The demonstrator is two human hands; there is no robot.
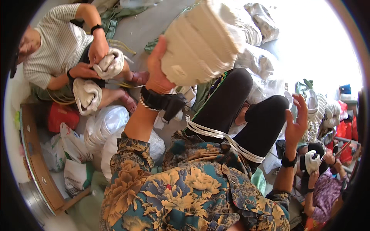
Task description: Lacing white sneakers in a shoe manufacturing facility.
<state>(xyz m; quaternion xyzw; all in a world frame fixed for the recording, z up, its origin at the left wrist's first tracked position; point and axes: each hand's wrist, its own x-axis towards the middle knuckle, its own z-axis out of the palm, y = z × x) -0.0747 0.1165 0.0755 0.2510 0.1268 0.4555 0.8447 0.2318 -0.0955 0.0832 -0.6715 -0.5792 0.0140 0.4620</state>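
My left hand (158, 69) grips a thick stack of off-white moulded pieces (198, 42), raised high in front of me at the top centre. A black strap and a beaded band sit on that wrist. My right hand (296, 119) is lifted at the right with fingers spread and nothing in it. White straps (219, 134) lie across my lap over my black trouser legs (231, 104).
A person in a striped top at the upper left holds white pieces (110, 63) in both hands. Another person at the lower right holds a white piece (312, 161). White plastic bags (104, 127) lie at left beside a wooden board (36, 161). More white bundles (254, 57) lie ahead.
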